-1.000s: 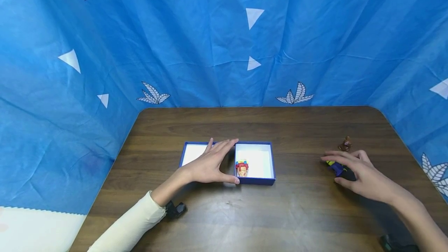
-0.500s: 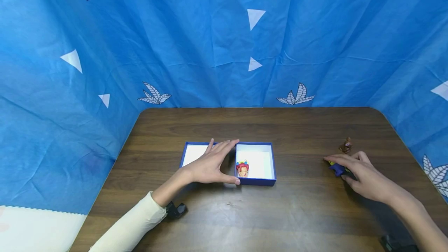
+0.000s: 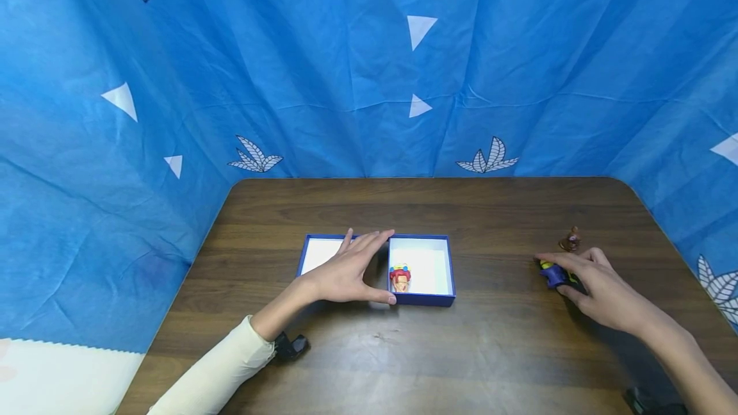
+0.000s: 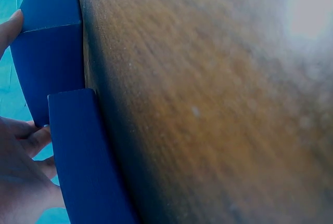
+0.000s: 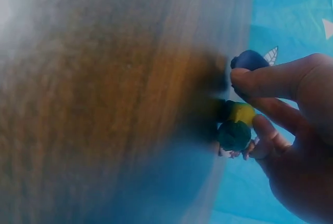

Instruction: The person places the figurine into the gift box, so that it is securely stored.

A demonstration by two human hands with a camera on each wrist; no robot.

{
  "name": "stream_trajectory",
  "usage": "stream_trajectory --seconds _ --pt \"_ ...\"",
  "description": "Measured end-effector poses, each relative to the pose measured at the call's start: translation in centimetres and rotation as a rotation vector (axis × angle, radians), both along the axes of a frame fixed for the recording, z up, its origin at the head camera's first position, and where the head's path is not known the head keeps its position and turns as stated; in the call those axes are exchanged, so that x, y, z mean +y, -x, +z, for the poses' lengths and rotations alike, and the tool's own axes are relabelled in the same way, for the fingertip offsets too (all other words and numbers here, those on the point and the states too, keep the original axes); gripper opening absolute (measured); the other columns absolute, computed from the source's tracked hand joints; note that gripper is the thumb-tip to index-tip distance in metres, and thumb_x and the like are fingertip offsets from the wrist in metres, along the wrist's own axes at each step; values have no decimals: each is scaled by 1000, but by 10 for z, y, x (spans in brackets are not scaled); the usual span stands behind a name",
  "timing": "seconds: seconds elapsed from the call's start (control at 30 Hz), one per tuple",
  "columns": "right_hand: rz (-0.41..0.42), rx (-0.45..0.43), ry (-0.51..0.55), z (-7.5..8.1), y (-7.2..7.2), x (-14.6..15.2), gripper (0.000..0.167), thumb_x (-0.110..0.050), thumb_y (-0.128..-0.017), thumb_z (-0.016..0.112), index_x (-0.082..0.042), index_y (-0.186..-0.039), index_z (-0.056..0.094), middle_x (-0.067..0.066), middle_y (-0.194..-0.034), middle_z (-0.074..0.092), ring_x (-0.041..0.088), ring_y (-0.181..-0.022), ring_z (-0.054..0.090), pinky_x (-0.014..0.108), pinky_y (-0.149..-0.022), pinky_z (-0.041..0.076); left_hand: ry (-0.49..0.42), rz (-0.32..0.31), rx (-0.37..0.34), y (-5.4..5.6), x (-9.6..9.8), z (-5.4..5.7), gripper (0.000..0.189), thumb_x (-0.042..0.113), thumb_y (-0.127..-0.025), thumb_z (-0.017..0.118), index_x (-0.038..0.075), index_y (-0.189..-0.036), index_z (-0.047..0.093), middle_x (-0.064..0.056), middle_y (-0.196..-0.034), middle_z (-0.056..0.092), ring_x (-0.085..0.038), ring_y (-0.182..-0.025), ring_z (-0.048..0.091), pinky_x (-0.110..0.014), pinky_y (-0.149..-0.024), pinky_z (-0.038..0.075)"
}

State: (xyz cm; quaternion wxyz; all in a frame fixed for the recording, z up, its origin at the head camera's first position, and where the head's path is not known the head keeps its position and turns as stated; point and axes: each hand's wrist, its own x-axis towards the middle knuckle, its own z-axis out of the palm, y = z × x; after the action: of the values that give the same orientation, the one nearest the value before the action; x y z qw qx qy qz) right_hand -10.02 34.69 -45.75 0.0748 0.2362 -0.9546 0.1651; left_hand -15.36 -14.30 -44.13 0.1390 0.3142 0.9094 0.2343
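Note:
My left hand [image 3: 343, 279] spans a white-lined blue box [image 3: 425, 300], thumb against the near wall and fingertips at the far rim. Inside that box, by its left wall, lies a small toy figure [image 3: 400, 278] with red, yellow and blue parts. At the right of the table my right hand [image 3: 605, 293] pinches a purple-and-yellow toy figure [image 3: 554, 276] between thumb and fingers. The right wrist view shows the same figure's yellow part [image 5: 242, 114] close by the fingertips, its other side covered by the hand.
A second blue box [image 3: 314, 253] stands left of the first, partly under my left hand. Just behind the right hand is a small brown figurine [image 3: 571, 239]. Blue curtain [image 3: 369, 69] surrounds the wooden table [image 3: 478, 351] at the back and sides.
The right thumb and fingers have closed in on the purple-and-yellow figure, which has turned a little. The left hand and the boxes stay where they were.

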Motion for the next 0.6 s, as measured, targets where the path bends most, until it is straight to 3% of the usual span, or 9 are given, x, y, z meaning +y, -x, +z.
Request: stream_trajectory --seconds 0.13,0.3,0.43,0.53,0.6 --pt "-43 -20 35 0 1 -1 72 -2 -80 91 -13 -147 65 12 -125 79 12 -101 36 25 -72 31 3 3 3 -1 -1 0 125 76 -82 80 25 -175 13 -2 -181 25 -28 -170 21 -69 -135 -4" --pt "-61 12 143 2 4 -4 70 -5 -82 92 -16 -146 66 5 -121 76 7 -99 33 26 -67 27 10 5 6 0 -1 -1 125 76 -82 80 28 -175 12 -2 -181 25 -27 -170 21 -69 -135 -3" --pt "-95 -2 250 6 6 -7 66 -10 -85 91 -20 -146 67 -4 -101 67 5 -100 31 28 -67 24 9 6 3 0 -1 -1 125 77 -82 79 28 -175 11 -2 -181 24 -27 -170 21 -68 -136 -4" --pt "-126 -40 326 9 7 -8 63 -11 -87 90 -22 -145 69 -6 -107 64 0 -104 36 26 -74 33 5 5 2 0 -1 -2 126 77 -81 80 26 -175 12 -2 -181 24 -27 -170 21 -68 -136 -4" --pt "-133 -58 384 11 7 -10 62 -8 -87 90 -23 -143 70 -9 -120 64 -1 -104 45 22 -79 41 5 6 3 1 -1 -2 126 77 -81 79 25 -175 13 -2 -181 24 -27 -170 21 -67 -136 -5"
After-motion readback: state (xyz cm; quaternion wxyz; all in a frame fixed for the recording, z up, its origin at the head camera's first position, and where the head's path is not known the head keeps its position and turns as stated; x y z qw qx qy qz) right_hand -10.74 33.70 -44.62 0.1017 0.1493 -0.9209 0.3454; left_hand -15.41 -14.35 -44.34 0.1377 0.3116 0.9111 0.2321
